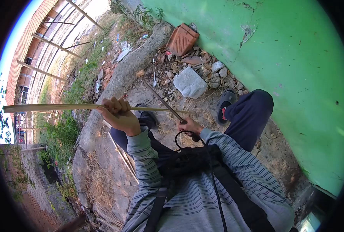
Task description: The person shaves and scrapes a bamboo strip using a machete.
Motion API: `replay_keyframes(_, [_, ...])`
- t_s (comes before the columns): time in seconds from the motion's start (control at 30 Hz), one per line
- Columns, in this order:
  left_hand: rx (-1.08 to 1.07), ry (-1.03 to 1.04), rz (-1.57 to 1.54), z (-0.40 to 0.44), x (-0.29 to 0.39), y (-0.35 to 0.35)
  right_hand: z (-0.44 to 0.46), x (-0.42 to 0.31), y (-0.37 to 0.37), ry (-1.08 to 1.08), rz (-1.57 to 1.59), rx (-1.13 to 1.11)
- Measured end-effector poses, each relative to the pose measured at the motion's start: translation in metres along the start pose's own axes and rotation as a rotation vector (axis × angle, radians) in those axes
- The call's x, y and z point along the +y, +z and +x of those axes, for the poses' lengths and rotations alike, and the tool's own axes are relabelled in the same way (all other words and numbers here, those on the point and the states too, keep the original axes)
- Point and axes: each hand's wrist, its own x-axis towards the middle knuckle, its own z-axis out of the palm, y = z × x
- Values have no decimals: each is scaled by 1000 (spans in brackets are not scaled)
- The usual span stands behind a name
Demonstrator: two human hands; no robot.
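Observation:
My left hand (120, 116) is closed around a long, pale bamboo strip (52, 108), held nearly level. Its wide end points left and its thin end reaches to the right past my fingers. In my right hand (191, 127) is the dark handle of a long knife (165, 102), gripped with the blade slanting up and to the left. The blade appears to cross the strip's thin end; whether they touch I cannot tell. A black cable (210, 164) runs down my chest from near my right hand.
A pale stone block (190, 82) and an orange clay tile or brick (183, 39) lie among rubble ahead. A green wall (292, 69) rises on the right. Several thin strips (122, 154) lie on the ground beside my left leg. Weeds (62, 131) grow further left.

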Motion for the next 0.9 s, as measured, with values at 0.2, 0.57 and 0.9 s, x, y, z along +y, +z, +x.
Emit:
replay_keyframes(0.2, [-39, -33, -38, -4, 3, -7, 2, 7, 4, -168, -99, 82])
replay_keyframes(0.57, [-105, -29, -83, -3, 2, -18, 22, 27, 10, -259, -2, 90])
replay_keyframes(0.9, [-68, -31, -43, -4, 3, -20, 13, -1, 14, -302, -156, 126])
